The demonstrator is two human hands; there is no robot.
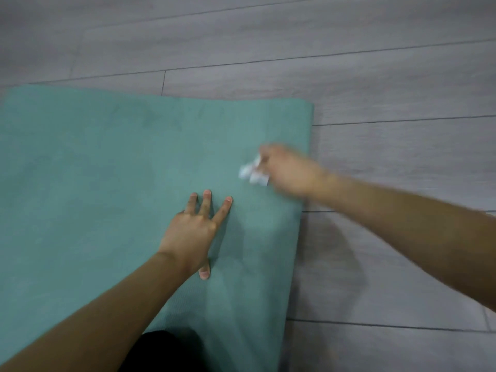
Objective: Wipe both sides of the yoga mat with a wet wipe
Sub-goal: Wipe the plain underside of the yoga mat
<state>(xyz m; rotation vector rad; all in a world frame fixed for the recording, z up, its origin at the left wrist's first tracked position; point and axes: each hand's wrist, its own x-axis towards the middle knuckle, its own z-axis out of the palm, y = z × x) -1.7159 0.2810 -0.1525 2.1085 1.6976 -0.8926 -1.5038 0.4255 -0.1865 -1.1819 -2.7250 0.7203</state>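
- Grasped in the right hand [287, 170]: a crumpled white wet wipe [253, 174], bunched under curled fingers with its loose folds protruding toward the left of the fist.
- Right hand and wipe are motion-blurred; whether the wipe is pressed onto the surface or held just above it cannot be determined.
- Left hand [192, 233] lies released and flat, palm down, fingers straight and spread, thumb extended back toward the person; it holds nothing and presses on the mat.
- Teal yoga mat [94, 170] is laid out flat on the floor, running off the left and bottom edges of the view; its far edge and right edge are both visible, meeting at a rounded corner at upper right.
- Wipe position: over the mat near its right edge, between the left hand and that far right corner.
- Both forearms are bare; the right one crosses above the floor from the right side of the view.
- Grey wood-plank floor [375, 89] surrounds the mat beyond and to the right.
- Dark garment [161, 353] shows at the bottom edge, over the mat.
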